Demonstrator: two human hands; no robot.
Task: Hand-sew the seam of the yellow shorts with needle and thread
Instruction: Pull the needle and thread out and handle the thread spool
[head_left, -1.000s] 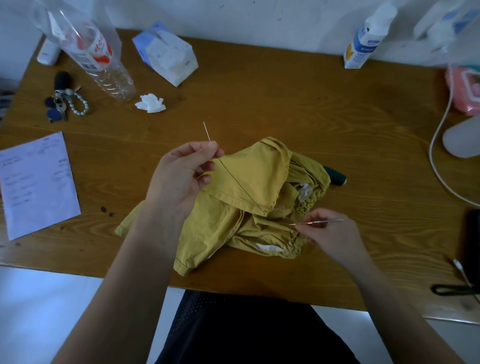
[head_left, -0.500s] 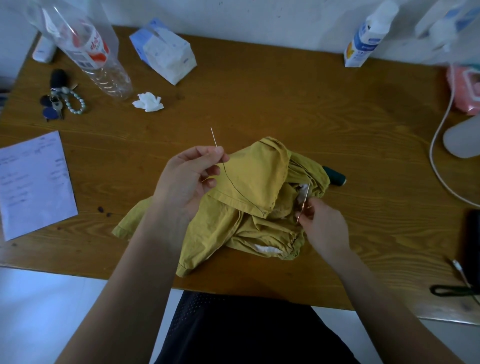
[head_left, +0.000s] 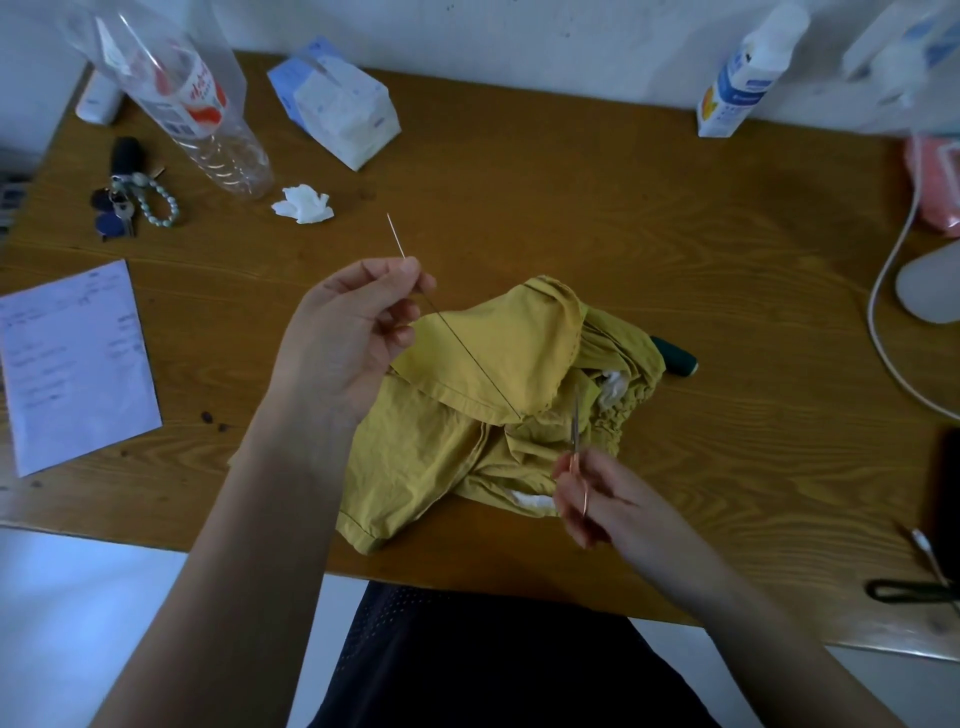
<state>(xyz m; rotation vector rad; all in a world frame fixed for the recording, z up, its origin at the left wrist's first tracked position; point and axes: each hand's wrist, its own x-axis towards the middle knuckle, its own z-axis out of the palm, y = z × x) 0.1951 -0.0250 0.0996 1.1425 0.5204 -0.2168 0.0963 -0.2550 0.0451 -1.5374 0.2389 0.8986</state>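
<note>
The wooden table (head_left: 571, 208) carries everything. The yellow shorts (head_left: 441, 457) lie crumpled in the middle of it, near the front edge, with one flap of cloth folded over the top. Far to the left of them lies a sheet of paper (head_left: 72, 364), and at the back left stands a clear plastic bottle (head_left: 208, 130).

My left hand (head_left: 343, 343) is raised just beside the left side of the shorts; its thumb and fingers pinch the needle, the other fingers are curled loosely. My right hand (head_left: 602, 493) is at the front right edge of the shorts, and its fingers grip small scissors (head_left: 575, 431) with the blades pointing away from me, over the cloth.

The dark thread (head_left: 467, 353) runs straight and tight from my left fingers down to the hem of the flap, ending near the scissor tips. The needle (head_left: 396, 236) points up and away from me.
</note>
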